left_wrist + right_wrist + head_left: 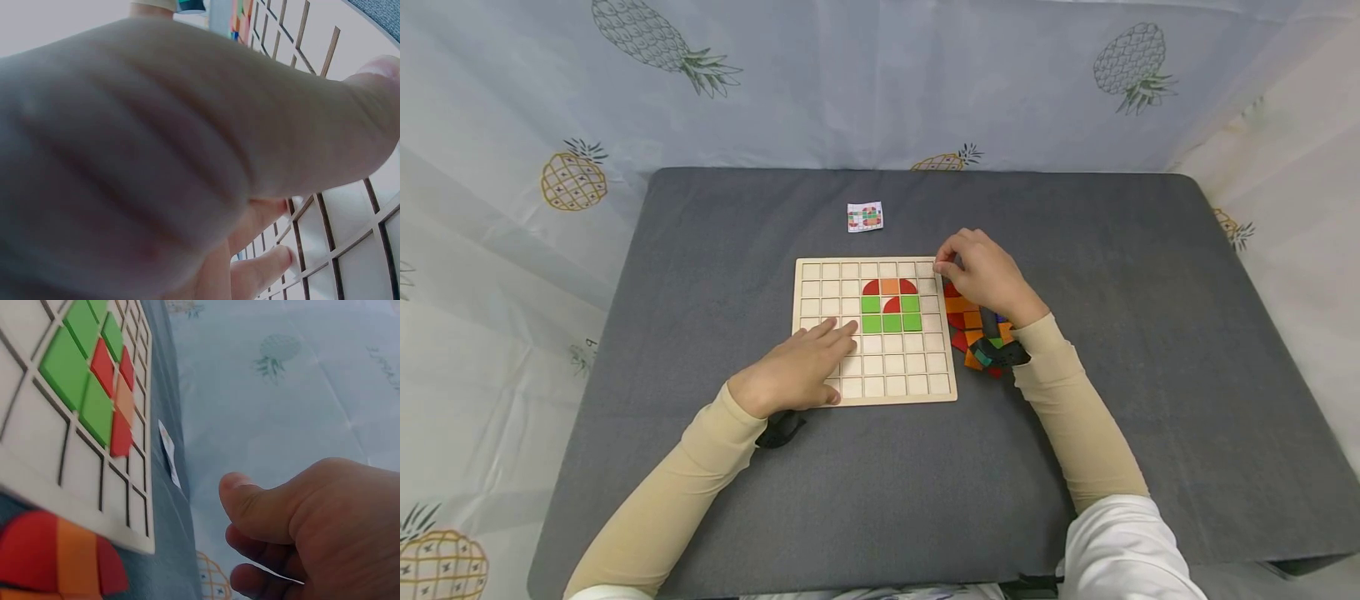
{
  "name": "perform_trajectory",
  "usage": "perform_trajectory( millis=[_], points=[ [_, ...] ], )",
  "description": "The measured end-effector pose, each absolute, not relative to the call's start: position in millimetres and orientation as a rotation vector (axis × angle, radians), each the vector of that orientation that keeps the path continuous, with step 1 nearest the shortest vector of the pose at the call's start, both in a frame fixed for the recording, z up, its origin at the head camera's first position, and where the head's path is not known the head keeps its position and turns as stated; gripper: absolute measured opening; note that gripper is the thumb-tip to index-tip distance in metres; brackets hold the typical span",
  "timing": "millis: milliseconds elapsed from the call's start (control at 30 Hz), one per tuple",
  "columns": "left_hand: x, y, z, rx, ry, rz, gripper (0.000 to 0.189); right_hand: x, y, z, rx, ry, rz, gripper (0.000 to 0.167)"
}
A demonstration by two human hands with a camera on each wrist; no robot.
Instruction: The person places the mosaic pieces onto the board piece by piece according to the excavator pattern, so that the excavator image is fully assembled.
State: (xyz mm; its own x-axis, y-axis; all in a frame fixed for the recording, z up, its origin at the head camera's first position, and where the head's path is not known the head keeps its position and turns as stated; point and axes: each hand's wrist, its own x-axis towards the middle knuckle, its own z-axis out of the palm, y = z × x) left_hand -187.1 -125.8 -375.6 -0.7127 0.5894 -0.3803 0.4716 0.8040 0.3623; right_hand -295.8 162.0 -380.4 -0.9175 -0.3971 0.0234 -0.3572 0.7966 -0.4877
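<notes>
A pale wooden grid board (895,365) lies on the table. Set in its cells are several green square tiles (891,322), an orange square tile (889,287) and red quarter-round tiles (871,287). My left hand (797,367) rests on the board's lower left part, fingers spread and thumb near the front edge; the left wrist view shows the fingertips against the grid. At the far right corner is my right hand (988,271), its fingertips overlapping the board's edge in the head view. Its fingers (250,550) curl loosely below the thumb, with nothing visible between them.
Loose red, orange, green and blue tiles (972,321) lie against the board's right side, partly under the right forearm. A small printed card (865,217) with a coloured pattern lies behind the board. A pineapple-print curtain (850,92) hangs behind the grey table (1150,375).
</notes>
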Motion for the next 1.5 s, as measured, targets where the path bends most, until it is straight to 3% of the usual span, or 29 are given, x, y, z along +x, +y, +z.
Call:
perform_trajectory(
  millis=[400, 800, 1200, 1500],
  points=[
    [-187.0, -125.6, -376.2, 0.797, 2.508, 0.332, 0.069, -303.2, 193.0, -370.6, -0.377, 2.937, -0.984, 0.026],
    [-187.2, -127.3, -376.6, 0.802, 2.515, 0.319, 0.068, -310.0, 217.8, -364.0, -0.342, 2.659, -0.71, 0.045],
    [-187.3, -126.0, -376.3, 0.784, 2.507, 0.324, 0.069, -308.1, 217.3, -374.4, -0.433, 2.492, -0.615, 0.03],
    [-186.7, -125.5, -376.1, 0.782, 2.503, 0.329, 0.069, -308.0, 215.6, -380.2, -0.412, 2.448, -0.573, 0.036]
  ],
)
